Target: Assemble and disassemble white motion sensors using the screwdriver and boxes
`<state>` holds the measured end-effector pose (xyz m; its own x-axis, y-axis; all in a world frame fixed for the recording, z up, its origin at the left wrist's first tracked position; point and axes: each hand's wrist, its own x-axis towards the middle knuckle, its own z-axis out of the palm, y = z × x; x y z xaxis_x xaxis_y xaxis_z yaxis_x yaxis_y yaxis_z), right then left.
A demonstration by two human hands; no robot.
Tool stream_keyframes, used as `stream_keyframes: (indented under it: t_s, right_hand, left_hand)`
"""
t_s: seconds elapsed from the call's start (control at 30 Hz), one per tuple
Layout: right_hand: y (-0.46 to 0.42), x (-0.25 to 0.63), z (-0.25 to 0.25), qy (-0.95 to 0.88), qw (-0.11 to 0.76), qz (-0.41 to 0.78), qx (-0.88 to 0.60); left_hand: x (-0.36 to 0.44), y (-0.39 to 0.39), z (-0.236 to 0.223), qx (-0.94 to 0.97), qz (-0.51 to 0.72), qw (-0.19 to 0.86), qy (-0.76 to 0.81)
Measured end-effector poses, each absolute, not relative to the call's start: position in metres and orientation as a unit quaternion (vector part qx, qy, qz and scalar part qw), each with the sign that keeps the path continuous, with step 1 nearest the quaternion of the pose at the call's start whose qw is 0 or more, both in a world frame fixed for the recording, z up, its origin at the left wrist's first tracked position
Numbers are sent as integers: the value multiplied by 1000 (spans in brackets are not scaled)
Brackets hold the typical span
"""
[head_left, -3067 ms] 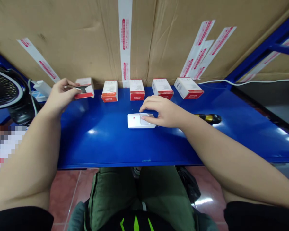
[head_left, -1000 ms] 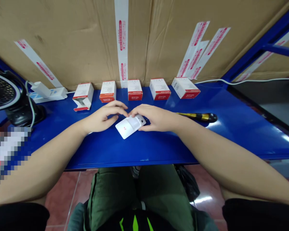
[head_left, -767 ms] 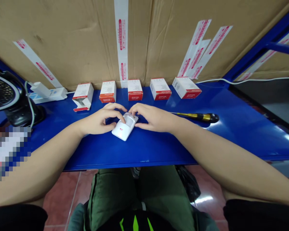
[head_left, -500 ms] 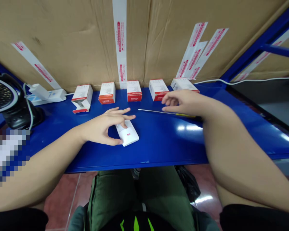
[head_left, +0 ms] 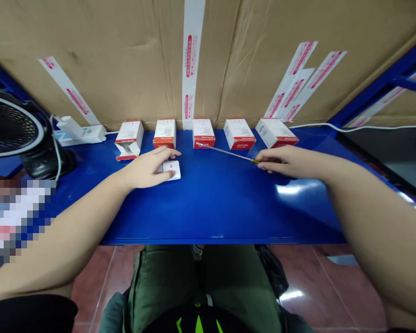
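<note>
Currently the left hand point(head_left: 149, 167) lies over a small white detector point(head_left: 174, 169) on the blue desk point(head_left: 208, 208), covering its left part; the fingers point(head_left: 172, 152) reach past its far edge, and whether they grip it I cannot tell. The right hand point(head_left: 280, 161) has its fingers wrapped around the mostly hidden handle of a screwdriver point(head_left: 229, 153), whose shaft slants leftward, its tip showing against the middle one of five red-and-white cartons point(head_left: 203, 129). The leftmost carton point(head_left: 130, 132) has its front flap open.
</note>
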<state>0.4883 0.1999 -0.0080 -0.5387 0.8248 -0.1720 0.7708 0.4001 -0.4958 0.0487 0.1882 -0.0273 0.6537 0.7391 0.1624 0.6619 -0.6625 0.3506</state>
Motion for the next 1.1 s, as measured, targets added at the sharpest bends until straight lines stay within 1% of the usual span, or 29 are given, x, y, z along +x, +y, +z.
stream_keyframes:
  t_s: [0.13, 0.23, 0.3, 0.47, 0.63, 1.1]
  right_hand:
    - [199, 465, -15, -835, 101, 239, -486]
    - [192, 460, -20, -854, 81, 220, -464]
    - [188, 461, -22, -860, 67, 214, -458]
    - [185, 466, -26, -865, 64, 172, -467]
    - [185, 468, -30, -872, 61, 146, -463]
    - [186, 468, -31, -861, 39, 145, -485]
  left_hand:
    - [60, 187, -31, 890, 94, 90, 436]
    - [65, 186, -33, 888, 88, 76, 446]
    - [64, 188, -34, 898, 100, 88, 419]
    - [59, 191, -36, 925, 145, 122, 328]
    - [58, 193, -38, 936, 171, 123, 283]
    - [55, 198, -42, 938, 192, 128, 259]
